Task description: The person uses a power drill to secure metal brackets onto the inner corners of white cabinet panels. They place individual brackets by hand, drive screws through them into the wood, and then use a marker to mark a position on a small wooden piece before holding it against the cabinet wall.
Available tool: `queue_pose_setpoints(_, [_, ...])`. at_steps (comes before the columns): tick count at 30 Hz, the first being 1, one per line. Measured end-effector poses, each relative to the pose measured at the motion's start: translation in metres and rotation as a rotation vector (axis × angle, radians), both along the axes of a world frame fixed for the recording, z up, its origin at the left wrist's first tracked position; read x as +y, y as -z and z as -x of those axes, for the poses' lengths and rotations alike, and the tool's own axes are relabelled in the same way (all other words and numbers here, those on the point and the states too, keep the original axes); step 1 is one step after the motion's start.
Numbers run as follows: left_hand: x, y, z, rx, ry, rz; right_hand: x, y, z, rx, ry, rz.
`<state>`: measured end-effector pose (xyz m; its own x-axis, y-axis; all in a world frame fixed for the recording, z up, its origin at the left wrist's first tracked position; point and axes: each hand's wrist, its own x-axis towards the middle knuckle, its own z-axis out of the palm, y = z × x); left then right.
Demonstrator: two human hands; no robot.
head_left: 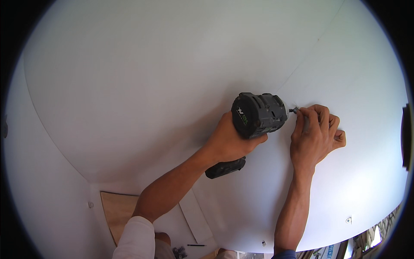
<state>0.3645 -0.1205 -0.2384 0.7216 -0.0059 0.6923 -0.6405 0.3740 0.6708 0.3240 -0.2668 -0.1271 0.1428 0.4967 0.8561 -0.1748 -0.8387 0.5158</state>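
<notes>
My left hand [228,140] is wrapped round the grip of a black cordless drill driver [258,115], whose battery base [226,168] shows below the wrist. The drill points right, with its bit end close to a small dark metal piece [295,110], perhaps a screw or bracket. Thumb and forefinger of my right hand [317,131] pinch that piece against a large white panel [151,86]; the other fingers curl beside it. Fingertips hide part of the piece, so its exact kind is unclear. Whether the bit touches it cannot be made out.
Small metal fittings sit on the white surfaces, one [349,220] at lower right and another [90,204] at lower left. A brown board [116,211] lies low on the left. Near the bottom are a thin dark stick [196,245] and several small dark pieces [179,252].
</notes>
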Motion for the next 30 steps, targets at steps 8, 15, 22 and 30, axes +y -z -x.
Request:
queue_pose_setpoints(8, [-0.004,-0.017,0.001,-0.021,-0.028,-0.103,-0.016,-0.005,-0.002,0.002,-0.018,-0.030])
queue_pose_setpoints(15, [-0.007,-0.029,0.001,-0.018,-0.045,-0.203,-0.028,-0.009,-0.003,0.000,-0.002,-0.047])
queue_pose_setpoints(22, [-0.011,-0.028,0.004,0.003,-0.033,-0.215,-0.031,-0.009,0.000,-0.004,-0.031,-0.058])
queue_pose_setpoints(30, [-0.004,-0.029,0.005,0.096,0.110,-0.190,-0.028,-0.010,-0.003,-0.002,-0.040,-0.048])
